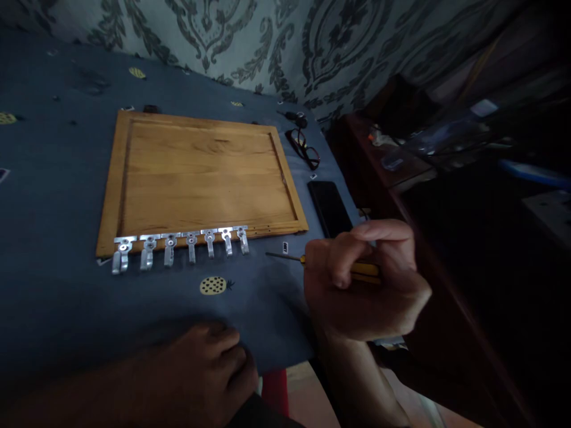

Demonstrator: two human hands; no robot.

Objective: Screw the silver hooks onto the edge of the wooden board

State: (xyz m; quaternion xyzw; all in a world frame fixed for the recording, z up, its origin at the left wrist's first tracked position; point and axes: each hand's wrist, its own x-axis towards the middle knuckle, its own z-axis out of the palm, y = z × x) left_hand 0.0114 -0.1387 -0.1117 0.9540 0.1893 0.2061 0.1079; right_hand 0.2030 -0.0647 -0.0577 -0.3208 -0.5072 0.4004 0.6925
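My right hand (363, 282) is closed round a screwdriver (285, 257) with a yellow handle; its thin shaft points left, toward the near right corner of a wooden board (200, 172). Along the board's near edge sits a row of several metal hooks (178, 245). A small pale piece (285, 246) lies on the cloth just above the shaft. My left hand (200, 368) rests on the blue cloth at the table's near edge, fingers curled down; whether anything is under it is hidden.
A blue patterned cloth (53, 196) covers the table. A black phone (330, 208) lies right of the board, with glasses (306, 148) and a dark small object (297, 117) behind it. A dark cluttered shelf (401, 166) stands to the right. Patterned wallpaper is behind.
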